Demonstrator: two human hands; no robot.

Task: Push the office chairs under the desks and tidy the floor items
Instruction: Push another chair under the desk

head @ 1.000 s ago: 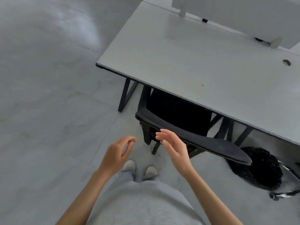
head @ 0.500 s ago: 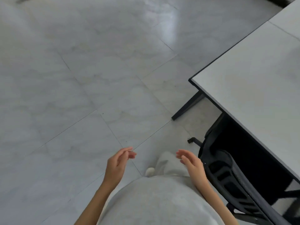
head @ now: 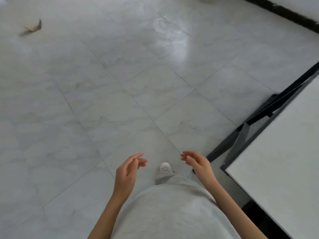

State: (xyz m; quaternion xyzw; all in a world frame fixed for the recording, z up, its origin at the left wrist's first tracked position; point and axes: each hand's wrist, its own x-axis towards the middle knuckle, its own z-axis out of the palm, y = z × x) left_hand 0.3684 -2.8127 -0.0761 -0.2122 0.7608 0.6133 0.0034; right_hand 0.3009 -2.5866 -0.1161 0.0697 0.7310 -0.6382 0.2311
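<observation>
Grey marble-look tile floor fills the head view. Left hand and right hand hang level, palms facing, fingers loosely spread and holding nothing. White worktop on a black frame lies right of the right fingers. Far ahead-left of the left fingers lies a blurred brownish floor item.

Far off on the floor lies a small brownish item — smeared by blur, too vague to name. The counter runs out past the right edge, only a corner showing, and what stands under it is lost in shadow. One shoe pokes out — the other is hidden by the grey clothing.
</observation>
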